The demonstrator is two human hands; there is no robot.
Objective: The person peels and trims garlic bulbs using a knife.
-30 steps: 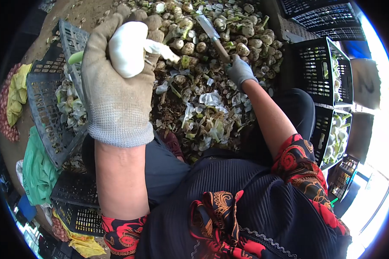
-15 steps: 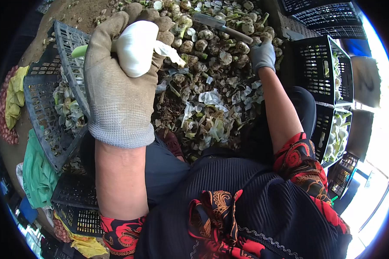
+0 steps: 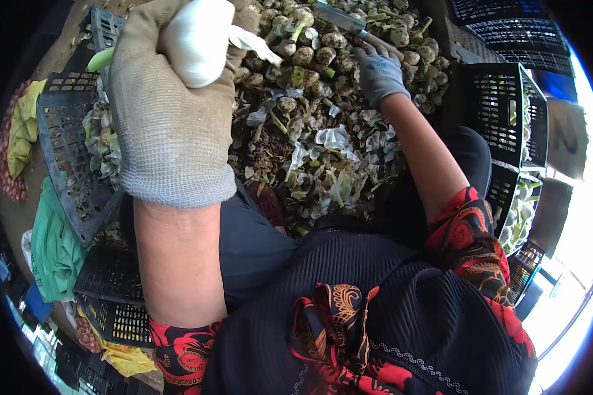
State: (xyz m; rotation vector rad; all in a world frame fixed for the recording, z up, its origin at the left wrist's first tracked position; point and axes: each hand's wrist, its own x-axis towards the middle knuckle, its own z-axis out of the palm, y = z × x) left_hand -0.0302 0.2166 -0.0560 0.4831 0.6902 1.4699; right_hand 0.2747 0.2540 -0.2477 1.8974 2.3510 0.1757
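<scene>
The left grip (image 3: 171, 112), in a worn beige glove, is closed round a large garlic bulb (image 3: 197, 43), held up at the palm. The bulb is white, smooth and plump, with a loose papery strip (image 3: 254, 45) on its right. Its green stem (image 3: 100, 60) points left, so the stem-to-base axis runs roughly crosswise over the grip. The thumb hides the stem's middle, the palm hides the bulb's back, and the picture's top edge cuts the bulb and some fingers. Left of this grip leans a dark crate (image 3: 76, 158); to its right lie loose husks (image 3: 333, 138). Farther off, the right grip (image 3: 380, 76), gloved in grey, is at a knife (image 3: 339, 18) over soil-marked bulbs (image 3: 303, 56); its closure cannot be told.
</scene>
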